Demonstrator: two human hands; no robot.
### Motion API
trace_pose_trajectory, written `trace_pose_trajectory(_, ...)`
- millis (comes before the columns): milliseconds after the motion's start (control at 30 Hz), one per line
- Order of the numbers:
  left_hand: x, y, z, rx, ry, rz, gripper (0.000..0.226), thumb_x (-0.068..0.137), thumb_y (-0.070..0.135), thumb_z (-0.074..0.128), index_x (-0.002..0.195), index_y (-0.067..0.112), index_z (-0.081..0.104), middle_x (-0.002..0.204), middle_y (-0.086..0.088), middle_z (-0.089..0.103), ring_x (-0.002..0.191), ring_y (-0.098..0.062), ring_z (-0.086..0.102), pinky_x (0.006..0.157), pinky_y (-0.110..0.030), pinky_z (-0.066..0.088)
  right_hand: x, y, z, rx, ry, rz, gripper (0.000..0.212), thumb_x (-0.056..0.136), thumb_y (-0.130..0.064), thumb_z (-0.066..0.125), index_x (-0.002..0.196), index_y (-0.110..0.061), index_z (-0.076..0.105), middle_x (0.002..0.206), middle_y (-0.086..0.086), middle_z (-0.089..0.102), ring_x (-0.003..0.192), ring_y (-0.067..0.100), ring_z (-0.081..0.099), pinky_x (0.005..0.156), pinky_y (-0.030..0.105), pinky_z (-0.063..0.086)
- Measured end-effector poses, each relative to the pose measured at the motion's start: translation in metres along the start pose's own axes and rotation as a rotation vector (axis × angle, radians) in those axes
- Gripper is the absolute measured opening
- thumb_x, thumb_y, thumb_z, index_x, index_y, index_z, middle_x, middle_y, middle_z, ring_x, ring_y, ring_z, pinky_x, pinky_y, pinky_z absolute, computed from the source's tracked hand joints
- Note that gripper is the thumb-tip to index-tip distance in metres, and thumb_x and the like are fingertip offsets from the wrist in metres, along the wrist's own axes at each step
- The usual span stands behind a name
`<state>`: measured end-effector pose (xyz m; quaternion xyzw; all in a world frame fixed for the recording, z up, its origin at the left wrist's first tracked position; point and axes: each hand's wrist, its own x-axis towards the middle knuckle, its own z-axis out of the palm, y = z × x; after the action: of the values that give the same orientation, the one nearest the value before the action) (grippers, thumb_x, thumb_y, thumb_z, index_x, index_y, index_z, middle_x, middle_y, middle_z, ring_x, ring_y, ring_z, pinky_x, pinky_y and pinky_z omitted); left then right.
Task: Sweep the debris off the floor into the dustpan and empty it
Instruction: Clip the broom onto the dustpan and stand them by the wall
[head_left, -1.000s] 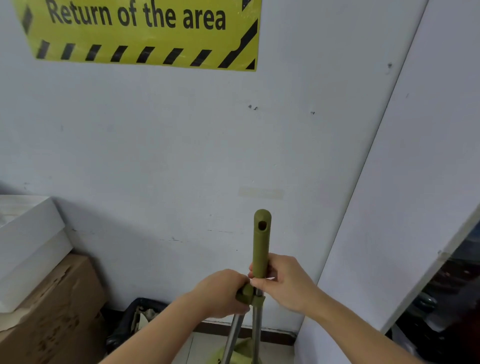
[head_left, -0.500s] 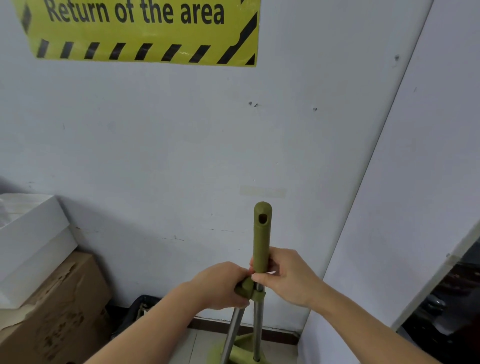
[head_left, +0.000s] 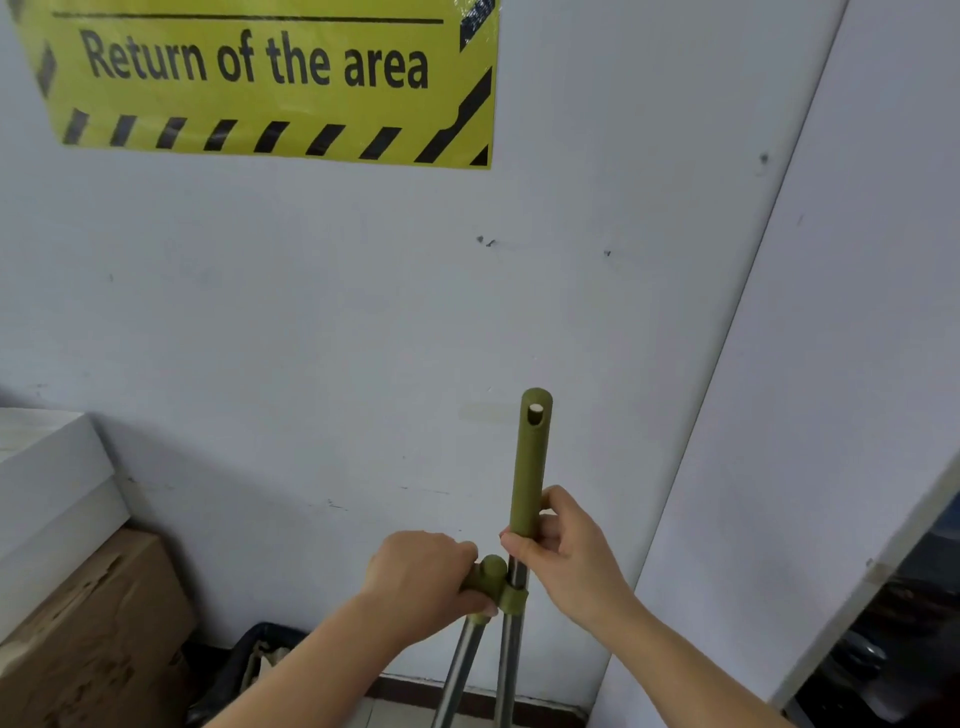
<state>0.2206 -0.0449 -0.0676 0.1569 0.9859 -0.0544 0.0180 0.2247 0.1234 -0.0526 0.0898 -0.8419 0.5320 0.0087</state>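
On the head camera I count two hands, two steel poles, two olive-green plastic grips and one clip joining them. My right hand (head_left: 563, 558) is wrapped around the lower end of the tall olive-green tubular broom handle (head_left: 531, 462), which stands nearly upright with a hole near its top. My left hand (head_left: 423, 574) is closed over the shorter olive-green knob-ended dustpan handle (head_left: 488, 571), just beside and below the right hand, the two hands almost touching. The green clip (head_left: 511, 603) sits between the hands' lower edges, linking the two shiny metal poles (head_left: 506, 665) that spread downward out of frame. The dustpan's pan and the broom head are out of view. Behind, I see one yellow-and-black striped sign (head_left: 270, 83) reading "Return of the area" on the pale wall (head_left: 337, 322), one white box (head_left: 52, 499) over one brown cardboard box (head_left: 93, 634), and one black bin (head_left: 249, 660) at the wall's foot.
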Motion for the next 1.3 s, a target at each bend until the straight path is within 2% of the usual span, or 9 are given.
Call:
trace_pose_trajectory(133, 0.005, 0.000, -0.007, 0.035, 0.090, 0.001, 0.054, 0.083, 0.073, 0.039, 0.079, 0.020, 0.047, 0.070, 0.005, 0.052, 0.065, -0.019, 0.050, 0.061, -0.030, 0.036, 0.007, 0.000, -0.005, 0.058, 0.079, -0.006, 0.018, 0.086, -0.025, 0.069, 0.093, -0.023, 0.052, 0.078, 0.000, 0.071, 0.071, 0.017, 0.068, 0.063, 0.018, 0.054)
trace_pose_trajectory(233, 0.010, -0.003, -0.011, 0.038, 0.099, 0.016, 0.055, 0.085, 0.073, 0.035, 0.083, 0.020, 0.051, 0.077, 0.004, 0.056, 0.069, -0.019, 0.052, 0.069, -0.032, 0.038, 0.013, 0.001, -0.009, 0.081, 0.130, 0.023, 0.018, 0.086, -0.025, 0.069, 0.096, -0.023, 0.054, 0.078, -0.002, 0.071, 0.072, 0.016, 0.068, 0.060, 0.016, 0.052)
trace_pose_trajectory(400, 0.026, -0.008, -0.012, -0.040, 0.079, 0.033, 0.047, 0.090, 0.067, 0.034, 0.084, 0.022, 0.046, 0.082, 0.005, 0.050, 0.073, -0.017, 0.048, 0.064, -0.031, 0.039, 0.027, 0.001, -0.013, 0.061, 0.180, 0.038, 0.018, 0.086, -0.027, 0.070, 0.093, -0.026, 0.054, 0.075, -0.004, 0.072, 0.070, 0.015, 0.068, 0.059, 0.014, 0.050)
trace_pose_trajectory(500, 0.038, -0.012, -0.014, -0.073, 0.098, 0.076, 0.047, 0.089, 0.068, 0.033, 0.084, 0.023, 0.045, 0.080, 0.007, 0.047, 0.072, -0.017, 0.046, 0.065, -0.031, 0.038, 0.035, -0.001, -0.016, 0.065, 0.198, 0.050, 0.018, 0.086, -0.027, 0.069, 0.095, -0.026, 0.054, 0.078, -0.004, 0.072, 0.071, 0.016, 0.068, 0.059, 0.015, 0.052)
trace_pose_trajectory(633, 0.059, -0.018, -0.021, -0.084, 0.129, 0.140, 0.055, 0.081, 0.073, 0.024, 0.082, 0.024, 0.048, 0.070, 0.008, 0.043, 0.065, -0.015, 0.045, 0.052, -0.025, 0.027, 0.047, -0.005, -0.024, 0.056, 0.236, 0.061, 0.019, 0.085, -0.029, 0.071, 0.094, -0.026, 0.054, 0.078, -0.005, 0.073, 0.071, 0.015, 0.069, 0.066, 0.019, 0.055)
trace_pose_trajectory(700, 0.069, -0.020, -0.026, -0.086, 0.150, 0.161, 0.053, 0.080, 0.073, 0.024, 0.079, 0.025, 0.046, 0.067, 0.007, 0.042, 0.061, -0.013, 0.042, 0.050, -0.022, 0.024, 0.053, -0.007, -0.027, 0.048, 0.264, 0.063, 0.019, 0.084, -0.030, 0.071, 0.092, -0.028, 0.054, 0.078, -0.005, 0.073, 0.071, 0.015, 0.068, 0.067, 0.021, 0.056)
trace_pose_trajectory(933, 0.093, -0.030, -0.043, -0.111, 0.203, 0.205, 0.046, 0.085, 0.069, 0.035, 0.077, 0.025, 0.044, 0.065, 0.008, 0.041, 0.064, -0.014, 0.043, 0.050, -0.021, 0.023, 0.072, -0.019, -0.034, 0.038, 0.334, 0.061, 0.017, 0.085, -0.028, 0.070, 0.092, -0.026, 0.055, 0.077, -0.005, 0.073, 0.070, 0.015, 0.068, 0.062, 0.017, 0.054)
trace_pose_trajectory(1167, 0.116, -0.039, -0.053, -0.100, 0.239, 0.260, 0.046, 0.086, 0.068, 0.037, 0.080, 0.024, 0.048, 0.075, 0.009, 0.053, 0.068, -0.016, 0.049, 0.061, -0.031, 0.037, 0.089, -0.025, -0.038, 0.026, 0.399, 0.060, 0.017, 0.086, -0.026, 0.070, 0.094, -0.025, 0.055, 0.077, -0.003, 0.073, 0.069, 0.013, 0.067, 0.057, 0.013, 0.049)
trace_pose_trajectory(1300, 0.134, -0.044, -0.060, -0.112, 0.254, 0.286, 0.048, 0.085, 0.069, 0.038, 0.072, 0.024, 0.044, 0.067, 0.009, 0.048, 0.065, -0.015, 0.049, 0.054, -0.026, 0.033, 0.102, -0.028, -0.042, 0.021, 0.419, 0.051, 0.017, 0.086, -0.027, 0.070, 0.095, -0.024, 0.056, 0.077, -0.002, 0.073, 0.070, 0.016, 0.068, 0.061, 0.016, 0.051)
